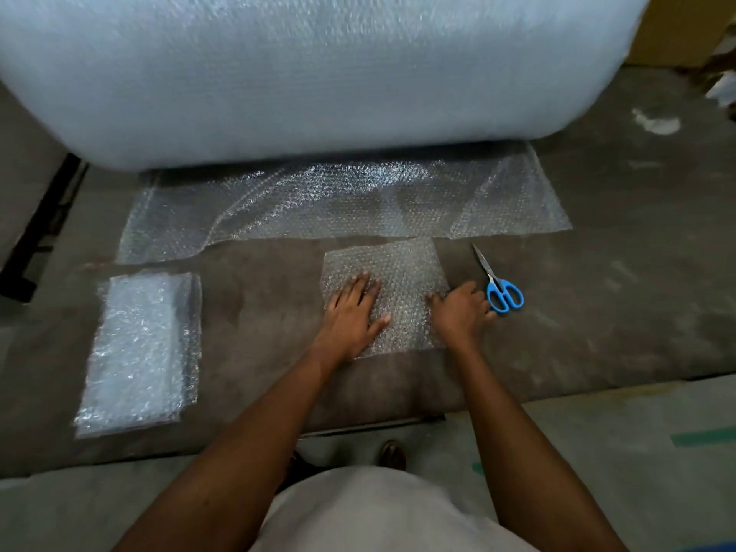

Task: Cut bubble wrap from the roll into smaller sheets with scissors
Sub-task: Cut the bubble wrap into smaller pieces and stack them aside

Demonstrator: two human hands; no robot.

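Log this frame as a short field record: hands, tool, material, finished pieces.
left hand: flat, fingers straight, pressing the small cut bubble wrap sheet
right hand: on the sheet's right edge, fingers partly curled; grip unclear
tool: blue-handled scissors lying closed on the grey mat, beside the right hand
source: large white bubble wrap roll, loose end spread out before it
finished: stack of cut sheets at left

The left hand [352,308] is pressing flat on a small square sheet of clear bubble wrap [392,280], and the right hand [460,308] is resting on its right edge (fingers curled). Blue-handled metal scissors [498,286] are lying just beside the right hand, below the big white bubble wrap roll [310,69].
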